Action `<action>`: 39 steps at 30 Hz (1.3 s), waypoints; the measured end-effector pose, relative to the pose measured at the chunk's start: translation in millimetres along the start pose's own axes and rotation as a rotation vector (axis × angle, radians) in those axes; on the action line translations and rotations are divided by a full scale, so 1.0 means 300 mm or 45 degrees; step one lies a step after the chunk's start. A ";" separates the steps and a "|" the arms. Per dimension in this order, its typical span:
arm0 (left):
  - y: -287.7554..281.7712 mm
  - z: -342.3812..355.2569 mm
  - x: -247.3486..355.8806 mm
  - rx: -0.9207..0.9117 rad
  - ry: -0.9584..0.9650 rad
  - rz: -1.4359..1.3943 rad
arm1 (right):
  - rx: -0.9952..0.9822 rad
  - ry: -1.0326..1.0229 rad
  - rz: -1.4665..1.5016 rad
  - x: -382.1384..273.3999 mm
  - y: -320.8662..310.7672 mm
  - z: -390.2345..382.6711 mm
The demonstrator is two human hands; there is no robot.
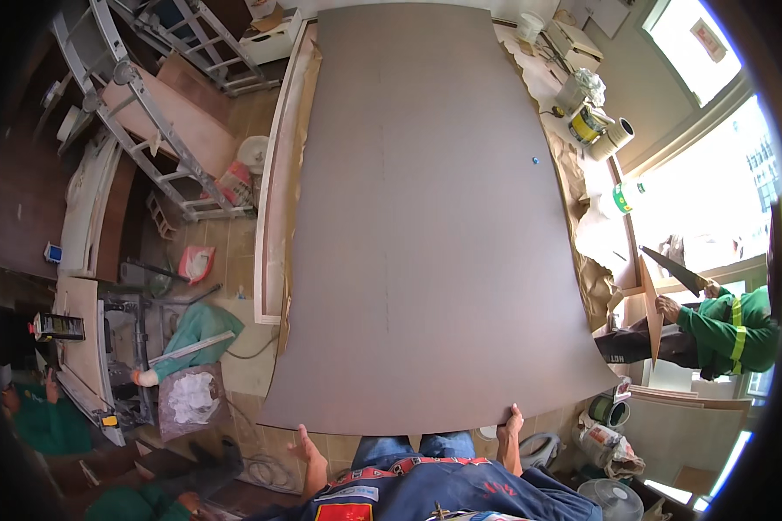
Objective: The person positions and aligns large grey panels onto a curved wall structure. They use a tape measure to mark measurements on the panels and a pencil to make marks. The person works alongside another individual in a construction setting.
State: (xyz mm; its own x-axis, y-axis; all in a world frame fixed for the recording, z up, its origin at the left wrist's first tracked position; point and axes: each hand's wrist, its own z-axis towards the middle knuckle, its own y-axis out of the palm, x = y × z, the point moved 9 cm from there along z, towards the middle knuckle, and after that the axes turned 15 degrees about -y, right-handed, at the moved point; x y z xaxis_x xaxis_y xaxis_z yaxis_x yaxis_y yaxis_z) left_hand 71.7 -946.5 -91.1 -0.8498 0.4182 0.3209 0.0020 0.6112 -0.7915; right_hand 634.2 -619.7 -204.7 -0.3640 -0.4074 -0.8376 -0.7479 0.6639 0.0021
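Grey-brown, the big sheet [434, 217] in the head view lies lengthwise over the worktop [595, 234], reaching past its near edge toward you, with brown paper [573, 178] showing along the worktop's right edge. Your left hand [308, 451] has its fingers apart, one tip at the sheet's near edge; your right hand [509, 437] laps a digit over that edge, but the underside is hidden, so I cannot tell whether it is clamped. To handle it well, take both sides evenly, lift no corner alone and keep any bend gentle, as it is probably thin and flexible. Its face looks smooth, with faint dark marks down the middle and a small blue object [535, 161] by its right edge.
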 end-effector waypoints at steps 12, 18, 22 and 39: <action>0.401 0.023 -0.275 -0.592 -0.363 -0.545 | -0.096 0.069 0.033 0.025 -0.029 0.029; 0.402 -0.031 -0.223 -0.874 -0.394 -0.681 | -0.141 0.041 0.104 -0.004 -0.008 0.018; 0.416 -0.058 -0.166 -1.187 -0.460 -0.609 | -0.164 0.018 0.050 -0.056 0.034 -0.004; 0.435 -0.119 -0.148 -1.358 -0.295 -0.455 | -0.594 0.791 -0.357 -0.148 0.004 -0.092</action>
State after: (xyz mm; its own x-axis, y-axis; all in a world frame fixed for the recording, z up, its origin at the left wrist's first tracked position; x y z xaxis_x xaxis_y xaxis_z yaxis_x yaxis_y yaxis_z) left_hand 128.6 -861.3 -190.0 -0.9681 0.0399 0.2474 0.0924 0.9745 0.2043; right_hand 634.2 -618.1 -152.5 -0.2679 -0.8826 -0.3863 -0.9605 0.2132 0.1788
